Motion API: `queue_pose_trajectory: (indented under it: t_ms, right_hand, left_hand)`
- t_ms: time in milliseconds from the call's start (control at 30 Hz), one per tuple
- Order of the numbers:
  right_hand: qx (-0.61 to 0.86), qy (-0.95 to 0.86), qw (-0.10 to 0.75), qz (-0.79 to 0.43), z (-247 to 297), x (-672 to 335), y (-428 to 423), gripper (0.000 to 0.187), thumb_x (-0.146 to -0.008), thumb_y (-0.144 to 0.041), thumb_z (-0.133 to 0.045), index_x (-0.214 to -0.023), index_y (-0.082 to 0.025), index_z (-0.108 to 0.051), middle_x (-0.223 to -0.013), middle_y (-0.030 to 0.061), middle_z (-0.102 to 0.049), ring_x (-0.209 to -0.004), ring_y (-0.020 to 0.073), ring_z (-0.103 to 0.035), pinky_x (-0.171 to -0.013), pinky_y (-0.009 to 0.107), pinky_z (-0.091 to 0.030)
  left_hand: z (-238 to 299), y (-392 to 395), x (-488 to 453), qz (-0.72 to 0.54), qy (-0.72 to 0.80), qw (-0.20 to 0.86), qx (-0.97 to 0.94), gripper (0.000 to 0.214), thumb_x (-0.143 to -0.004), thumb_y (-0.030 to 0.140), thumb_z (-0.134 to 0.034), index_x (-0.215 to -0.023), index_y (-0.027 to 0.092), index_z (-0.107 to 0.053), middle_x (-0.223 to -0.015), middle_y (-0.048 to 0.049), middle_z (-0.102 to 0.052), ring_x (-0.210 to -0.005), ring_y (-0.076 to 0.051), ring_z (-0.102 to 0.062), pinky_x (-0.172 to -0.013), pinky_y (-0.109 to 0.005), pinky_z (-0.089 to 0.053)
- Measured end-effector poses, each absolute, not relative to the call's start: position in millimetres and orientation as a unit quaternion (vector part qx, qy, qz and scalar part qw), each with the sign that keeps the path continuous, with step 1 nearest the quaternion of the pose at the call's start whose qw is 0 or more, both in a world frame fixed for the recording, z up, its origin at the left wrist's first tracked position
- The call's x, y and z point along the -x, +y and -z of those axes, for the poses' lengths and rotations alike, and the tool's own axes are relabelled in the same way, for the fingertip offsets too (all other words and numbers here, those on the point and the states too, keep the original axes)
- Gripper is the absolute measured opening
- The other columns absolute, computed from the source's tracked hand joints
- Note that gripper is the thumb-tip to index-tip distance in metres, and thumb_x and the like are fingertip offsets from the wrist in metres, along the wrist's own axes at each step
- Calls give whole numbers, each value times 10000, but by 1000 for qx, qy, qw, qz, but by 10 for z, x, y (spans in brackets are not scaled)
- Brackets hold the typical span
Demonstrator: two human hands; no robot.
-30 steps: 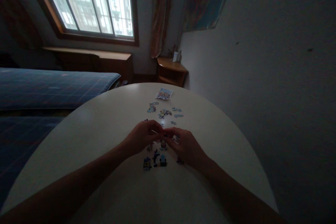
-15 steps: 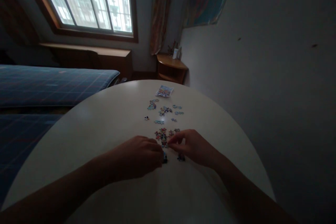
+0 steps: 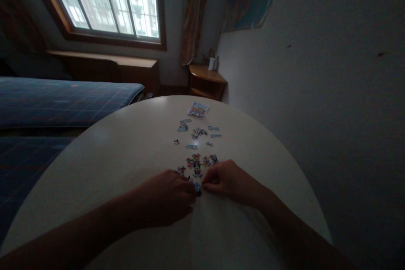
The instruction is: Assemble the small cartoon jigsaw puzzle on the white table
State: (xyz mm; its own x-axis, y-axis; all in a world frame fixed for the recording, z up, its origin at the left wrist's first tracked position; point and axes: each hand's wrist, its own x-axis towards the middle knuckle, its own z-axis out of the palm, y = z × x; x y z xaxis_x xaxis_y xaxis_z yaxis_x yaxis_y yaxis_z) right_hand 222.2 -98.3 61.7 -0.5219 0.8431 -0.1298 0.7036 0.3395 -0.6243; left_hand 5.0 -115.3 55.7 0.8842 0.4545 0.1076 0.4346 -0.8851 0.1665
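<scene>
Small jigsaw puzzle pieces lie on a round white table (image 3: 133, 152). A blue-and-dark puzzle piece (image 3: 197, 187) sits between my hands. My left hand (image 3: 171, 196) is closed, its fingertips on that piece's left side. From the right, my right hand (image 3: 226, 179) comes in with thumb and forefinger pinched together at the piece's edge; whatever is in the pinch is too small to make out. Just beyond are a joined strip of colourful pieces (image 3: 196, 162), a piece (image 3: 181, 170) by my left knuckles and a pair of pieces (image 3: 210, 160) above my right hand.
Farther back lie several puzzle clusters (image 3: 199, 133), a pale strip (image 3: 191, 147) and a lone dark piece (image 3: 176, 141). A printed picture packet (image 3: 198, 109) lies near the far edge. A blue plaid mattress (image 3: 63, 101) is at left, a wall (image 3: 316, 93) at right.
Both hands have shifted slightly toward me, the right one from the upper strip down to the blue-and-dark piece. The dark piece under my right hand is no longer visible.
</scene>
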Motion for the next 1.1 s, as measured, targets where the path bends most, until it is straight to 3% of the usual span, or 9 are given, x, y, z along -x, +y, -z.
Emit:
queue_pose_trajectory:
  t_ms: [300,667,1100]
  right_hand:
    - [498,-839,87,-200,-684,-2112,-1037,125,-720,-161,-671,-740,-228,-774,-716,-2,-746,-627,122,-651,-654,235,-432]
    - [480,-850,92,-196,-619,-2164,-1027,108,-753,-168,-652,-774,-220,-744,-717,-13,-724,-625,112,-635,-618,218,-404]
    - [487,-852,69,-180,-631,-2144,-1032,72,-789,-180,-634,-793,-202,-702,-762,13,-730,-687,147,-647,-692,272,-393]
  left_hand:
    - [-579,-1161,-55,-45,216,85,-972,39,-864,216,-654,-859,186,-679,-891,-38,-732,-839,-185,-689,-796,-298,-515]
    - [-535,-1165,-50,-57,217,84,-971,84,-876,235,-645,-816,185,-678,-878,-38,-727,-823,-180,-688,-802,-299,-515]
    - [-596,-1175,-76,-33,220,62,-973,91,-834,250,-692,-789,178,-659,-871,-25,-727,-824,-201,-698,-763,-322,-516]
